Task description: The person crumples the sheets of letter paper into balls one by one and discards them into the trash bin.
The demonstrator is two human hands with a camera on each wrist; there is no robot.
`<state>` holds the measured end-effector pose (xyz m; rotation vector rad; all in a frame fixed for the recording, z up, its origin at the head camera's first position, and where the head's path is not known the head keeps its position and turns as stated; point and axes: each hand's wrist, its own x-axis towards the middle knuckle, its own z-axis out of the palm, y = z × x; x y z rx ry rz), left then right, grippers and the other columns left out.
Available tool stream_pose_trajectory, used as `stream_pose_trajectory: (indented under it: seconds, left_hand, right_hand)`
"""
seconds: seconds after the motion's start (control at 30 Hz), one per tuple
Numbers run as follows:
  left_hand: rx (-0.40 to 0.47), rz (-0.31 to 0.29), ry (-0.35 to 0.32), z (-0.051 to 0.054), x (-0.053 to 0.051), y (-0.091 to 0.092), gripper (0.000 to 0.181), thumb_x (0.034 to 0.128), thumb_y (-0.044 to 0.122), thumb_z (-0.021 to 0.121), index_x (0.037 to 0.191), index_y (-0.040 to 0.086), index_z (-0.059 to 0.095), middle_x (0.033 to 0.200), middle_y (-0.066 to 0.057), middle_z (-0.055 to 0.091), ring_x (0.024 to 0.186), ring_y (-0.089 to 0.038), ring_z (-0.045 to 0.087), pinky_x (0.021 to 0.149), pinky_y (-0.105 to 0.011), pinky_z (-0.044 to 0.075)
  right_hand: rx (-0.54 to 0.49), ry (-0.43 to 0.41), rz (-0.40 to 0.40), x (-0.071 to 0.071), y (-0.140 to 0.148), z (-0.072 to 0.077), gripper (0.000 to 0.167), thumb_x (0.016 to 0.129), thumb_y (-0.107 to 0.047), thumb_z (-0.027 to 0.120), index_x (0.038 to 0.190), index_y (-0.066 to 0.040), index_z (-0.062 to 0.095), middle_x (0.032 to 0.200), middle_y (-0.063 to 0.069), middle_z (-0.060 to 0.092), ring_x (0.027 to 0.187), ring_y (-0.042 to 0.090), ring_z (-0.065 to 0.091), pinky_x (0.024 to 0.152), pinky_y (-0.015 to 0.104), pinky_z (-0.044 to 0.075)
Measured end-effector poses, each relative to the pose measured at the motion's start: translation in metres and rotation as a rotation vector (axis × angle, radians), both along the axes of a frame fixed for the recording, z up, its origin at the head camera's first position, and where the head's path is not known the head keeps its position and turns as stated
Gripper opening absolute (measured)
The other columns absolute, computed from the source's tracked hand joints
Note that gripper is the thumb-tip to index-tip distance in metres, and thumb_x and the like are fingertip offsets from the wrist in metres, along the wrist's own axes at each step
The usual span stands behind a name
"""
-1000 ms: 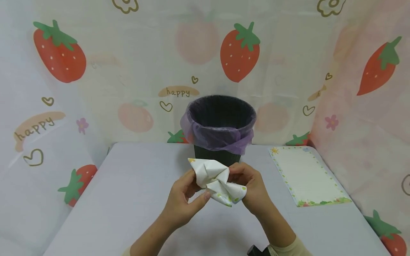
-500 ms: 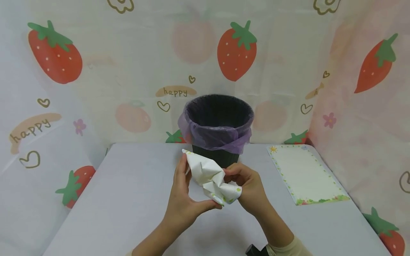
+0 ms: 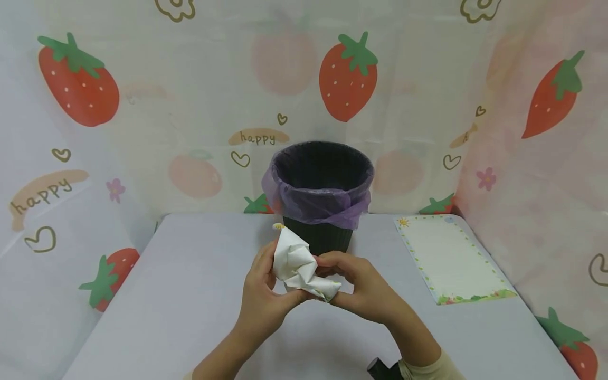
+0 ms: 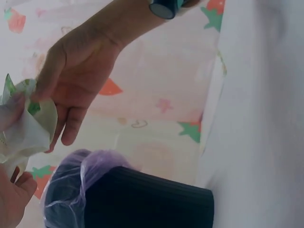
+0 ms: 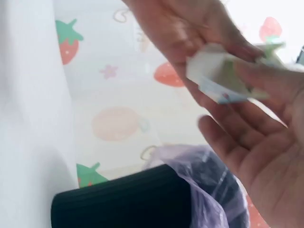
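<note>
A crumpled white paper [image 3: 295, 264] with coloured printed edges is held between both hands, just in front of the bin. My left hand [image 3: 264, 301] grips its left side, with the thumb along the lower edge. On the other side, my right hand [image 3: 366, 290] pinches the paper's right part between thumb and fingers. The left wrist view shows the paper [image 4: 33, 128] between the two hands, the right hand [image 4: 78, 71] above. In the right wrist view the paper [image 5: 223, 76] is blurred, with the right hand [image 5: 270, 137] at its side.
Behind the hands stands a dark bin [image 3: 318, 235] with a purple liner [image 3: 323, 203] folded over its rim. A flat white sheet [image 3: 453, 258] with a decorated border lies at the right of the white table [image 3: 190, 295]. Printed curtains [image 3: 204, 79] surround the table.
The paper has become narrower and more bunched, and has moved slightly left. My left fingers first spread out along it, then closed in; my right hand has shifted left with it.
</note>
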<state>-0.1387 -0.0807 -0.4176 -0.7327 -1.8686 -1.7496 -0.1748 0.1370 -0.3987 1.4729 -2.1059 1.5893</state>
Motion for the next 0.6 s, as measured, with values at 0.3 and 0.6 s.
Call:
stream_pose_trajectory:
  seconds: [0.3, 0.6]
  left_hand:
    - [-0.007, -0.026, -0.026, 0.002, 0.001, -0.001, 0.07, 0.0691, 0.001, 0.093, 0.132, 0.014, 0.064, 0.146, -0.007, 0.044, 0.129, -0.025, 0.051, 0.101, -0.027, 0.054]
    - [-0.073, -0.049, -0.004, 0.003, -0.001, -0.003, 0.059, 0.0719, 0.006, 0.093, 0.123, 0.013, 0.065, 0.147, -0.004, 0.056, 0.145, -0.026, 0.043, 0.117, -0.031, 0.041]
  right_hand:
    - [0.08, 0.005, -0.007, -0.001, 0.014, 0.009, 0.074, 0.066, -0.012, 0.096, 0.132, -0.009, 0.062, 0.127, 0.007, 0.068, 0.117, 0.024, 0.065, 0.102, 0.035, 0.054]
    - [-0.002, 0.046, -0.009, 0.0, 0.011, 0.013, 0.1, 0.06, -0.009, 0.099, 0.146, -0.004, 0.048, 0.15, 0.014, 0.047, 0.131, 0.028, 0.054, 0.109, 0.036, 0.049]
